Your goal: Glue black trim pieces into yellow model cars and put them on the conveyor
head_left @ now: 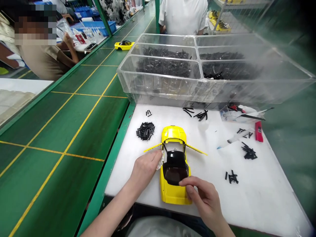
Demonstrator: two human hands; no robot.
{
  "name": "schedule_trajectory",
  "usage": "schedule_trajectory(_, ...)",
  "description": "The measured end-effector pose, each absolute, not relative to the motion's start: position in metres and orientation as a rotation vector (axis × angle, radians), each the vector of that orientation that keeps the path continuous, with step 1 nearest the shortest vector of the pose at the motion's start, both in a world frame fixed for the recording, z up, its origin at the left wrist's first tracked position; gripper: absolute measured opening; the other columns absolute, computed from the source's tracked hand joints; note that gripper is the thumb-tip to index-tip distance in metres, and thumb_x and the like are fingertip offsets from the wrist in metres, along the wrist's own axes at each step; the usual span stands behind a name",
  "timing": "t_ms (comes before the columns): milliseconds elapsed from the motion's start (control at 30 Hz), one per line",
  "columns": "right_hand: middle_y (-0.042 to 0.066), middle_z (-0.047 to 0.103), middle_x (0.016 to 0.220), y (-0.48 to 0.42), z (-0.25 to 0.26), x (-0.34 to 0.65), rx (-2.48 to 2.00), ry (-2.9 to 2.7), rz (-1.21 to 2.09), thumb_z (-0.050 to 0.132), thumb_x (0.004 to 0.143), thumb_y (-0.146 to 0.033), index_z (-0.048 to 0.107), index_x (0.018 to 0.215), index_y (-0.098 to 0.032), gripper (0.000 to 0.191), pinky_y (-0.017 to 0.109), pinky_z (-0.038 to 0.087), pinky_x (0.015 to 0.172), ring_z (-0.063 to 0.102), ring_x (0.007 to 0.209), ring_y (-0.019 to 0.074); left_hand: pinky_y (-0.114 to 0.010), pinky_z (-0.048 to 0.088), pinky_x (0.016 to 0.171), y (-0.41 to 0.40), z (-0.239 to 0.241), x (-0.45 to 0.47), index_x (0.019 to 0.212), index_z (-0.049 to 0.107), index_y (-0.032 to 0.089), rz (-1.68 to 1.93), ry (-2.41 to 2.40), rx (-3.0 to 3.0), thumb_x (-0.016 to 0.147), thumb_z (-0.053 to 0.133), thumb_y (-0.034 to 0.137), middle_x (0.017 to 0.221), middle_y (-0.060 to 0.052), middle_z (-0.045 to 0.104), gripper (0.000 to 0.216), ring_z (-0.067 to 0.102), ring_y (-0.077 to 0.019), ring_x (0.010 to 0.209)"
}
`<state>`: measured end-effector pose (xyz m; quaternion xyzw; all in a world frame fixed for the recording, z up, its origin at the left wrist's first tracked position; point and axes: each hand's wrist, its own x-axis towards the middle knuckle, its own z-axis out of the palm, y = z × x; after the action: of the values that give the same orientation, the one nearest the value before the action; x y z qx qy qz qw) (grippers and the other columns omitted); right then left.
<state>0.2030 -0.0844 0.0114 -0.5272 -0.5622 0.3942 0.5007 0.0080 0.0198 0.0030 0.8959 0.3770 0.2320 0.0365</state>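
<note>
at the lower centre of the frame a yellow toy car (174, 159) lies on the white table (269, 194), the left hand (145, 166) closed on a crumpled white wad (160, 163) at its left side. the right hand (204, 196), fingers curled and loosely bunched, meets the dark rear window (175, 174); whether it grips anything, i cannot tell.

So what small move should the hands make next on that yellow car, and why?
Perhaps a light wipe along its side: the left hand pinches a white wad right beside the yellow car, while the right hand is at its near end, seemingly able to steady it.
</note>
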Motion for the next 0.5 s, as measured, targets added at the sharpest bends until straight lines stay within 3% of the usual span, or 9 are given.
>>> schedule_trajectory(300, -0.001, 0.070, 0.074, -0.084, -0.002, 0.200, -1.272, -1.295, 0.961, 0.057, 0.092, -0.023, 0.072, 0.092, -0.026, 0.015, 0.018, 0.038, 0.044, 0.051, 0.049, 0.0076, -0.024, 0.053, 0.059, 0.023, 0.002, -0.001, 0.108, 0.061, 0.014, 0.677, 1.118, 2.863, 0.093, 0.036, 0.004, 0.089, -0.006, 0.077, 0.030, 0.070, -0.0144, 0.066)
schedule_trajectory(500, 0.000, 0.070, 0.074, -0.085, -0.003, 0.201, -1.272, -1.289, 0.956, 0.056, 0.093, -0.025, 0.072, 0.091, -0.025, 0.016, 0.018, 0.038, 0.043, 0.050, 0.048, 0.0076, -0.025, 0.050, 0.057, 0.022, 0.009, 0.000, 0.100, 0.062, 0.017, 0.629, 1.132, 2.851, 0.087, 0.042, 0.000, 0.086, -0.002, 0.076, 0.029, 0.069, -0.0161, 0.066)
